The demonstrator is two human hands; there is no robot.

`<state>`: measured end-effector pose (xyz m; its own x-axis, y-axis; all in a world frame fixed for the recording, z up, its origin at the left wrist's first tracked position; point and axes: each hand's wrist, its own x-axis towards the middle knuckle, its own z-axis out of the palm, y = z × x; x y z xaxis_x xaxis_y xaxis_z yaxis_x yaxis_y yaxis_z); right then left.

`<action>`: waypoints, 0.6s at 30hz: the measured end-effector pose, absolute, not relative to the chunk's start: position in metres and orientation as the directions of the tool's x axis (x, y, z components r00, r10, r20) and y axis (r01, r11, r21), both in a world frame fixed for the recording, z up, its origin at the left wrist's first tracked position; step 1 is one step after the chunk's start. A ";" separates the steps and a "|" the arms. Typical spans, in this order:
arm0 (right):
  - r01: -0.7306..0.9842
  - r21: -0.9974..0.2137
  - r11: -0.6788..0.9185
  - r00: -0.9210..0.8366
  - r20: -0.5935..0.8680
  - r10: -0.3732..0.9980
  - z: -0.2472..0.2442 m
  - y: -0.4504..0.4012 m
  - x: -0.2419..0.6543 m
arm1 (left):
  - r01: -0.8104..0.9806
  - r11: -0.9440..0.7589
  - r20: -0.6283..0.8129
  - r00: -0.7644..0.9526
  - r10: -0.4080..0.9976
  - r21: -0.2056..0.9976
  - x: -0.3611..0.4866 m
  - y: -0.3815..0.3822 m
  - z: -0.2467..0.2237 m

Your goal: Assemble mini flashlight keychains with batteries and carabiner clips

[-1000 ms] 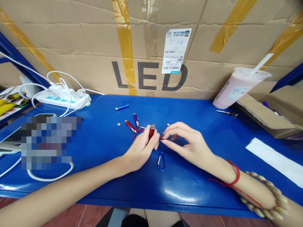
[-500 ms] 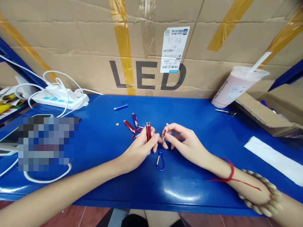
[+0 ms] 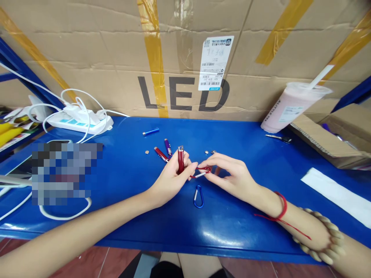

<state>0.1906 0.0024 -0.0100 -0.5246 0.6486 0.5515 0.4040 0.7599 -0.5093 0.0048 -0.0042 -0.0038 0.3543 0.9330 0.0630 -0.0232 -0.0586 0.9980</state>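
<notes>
My left hand is wrapped round a small red flashlight, its metal end pointing up. A red carabiner lies between my two hands, its near end at my left thumb. The thumb and fingers of my right hand pinch the carabiner's other end. Just below, a blue carabiner rests on the blue table. Behind my left hand lie another red flashlight and a purple flashlight, partly hidden by the hand. Further back is a blue flashlight tube.
Button cells lie behind my right hand, another further left. A white power strip with cables is at the left. On the right are a drink cup, a key, an open carton and a white strip.
The red carabiner has turned from nearly upright to lying sideways between my hands. My right hand has opened slightly wider around it. The view has shifted a little.
</notes>
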 end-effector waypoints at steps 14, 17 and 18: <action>0.524 -0.282 0.804 -0.594 0.555 0.582 -0.007 -0.001 0.189 | 0.232 -0.263 0.192 0.286 0.939 0.937 0.001 -0.003 -0.005; 0.509 -0.268 0.818 -0.652 0.501 0.570 -0.005 -0.002 0.189 | 0.303 -0.339 0.241 0.317 0.917 0.891 0.000 -0.004 -0.004; 0.504 -0.249 0.827 -0.672 0.488 0.557 -0.005 -0.002 0.188 | 0.312 -0.361 0.258 0.327 0.909 0.879 0.000 -0.005 -0.004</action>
